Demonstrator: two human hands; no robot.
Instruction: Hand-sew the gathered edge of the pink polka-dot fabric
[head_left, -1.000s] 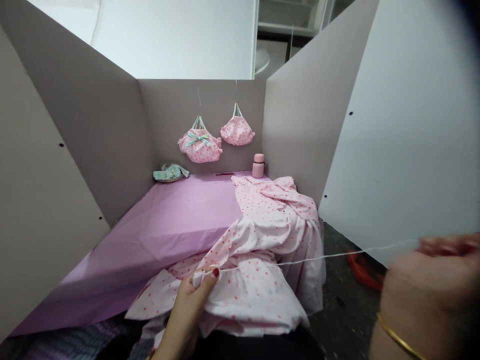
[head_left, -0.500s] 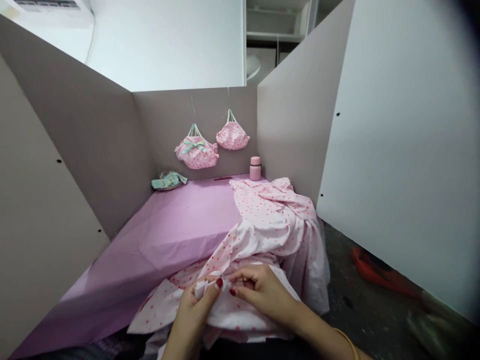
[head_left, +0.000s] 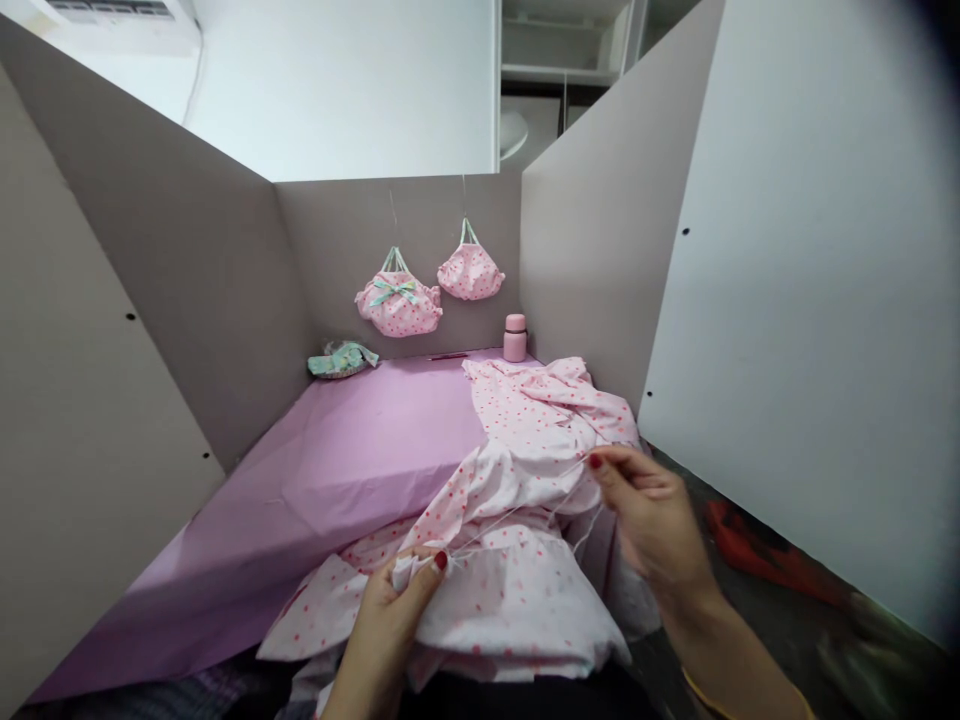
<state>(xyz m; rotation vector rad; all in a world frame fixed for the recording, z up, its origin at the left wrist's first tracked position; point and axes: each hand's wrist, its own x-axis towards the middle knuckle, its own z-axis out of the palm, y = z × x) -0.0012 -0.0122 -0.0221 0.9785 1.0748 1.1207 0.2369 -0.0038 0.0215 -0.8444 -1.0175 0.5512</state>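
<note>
Pink fabric with red dots point(head_left: 517, 590) lies in folds over the front of the table and hangs down towards my lap. My left hand point(head_left: 397, 600) pinches a gathered edge of it between thumb and fingers. Up and to the right, my right hand point(head_left: 649, 510) is closed in a pinch with thumb and forefinger together. A thin white thread point(head_left: 502, 518) runs taut from the cloth at my left hand to the right fingertips, and a looser strand hangs below. Whether a needle sits in the right fingertips is too small to tell.
A lilac cloth point(head_left: 375, 430) covers the table between grey partitions point(head_left: 615, 230). Two dotted pouches, one with a green bow point(head_left: 400, 305) and a plain one point(head_left: 471, 272), hang at the back. Behind the fabric stands a pink bottle point(head_left: 515, 340); a green cloth bundle point(head_left: 341, 360) lies back left.
My right hand has moved from beside the left hand up and to the right, drawing the thread out straight. The left hand keeps its hold on the fabric in nearly the same place.
</note>
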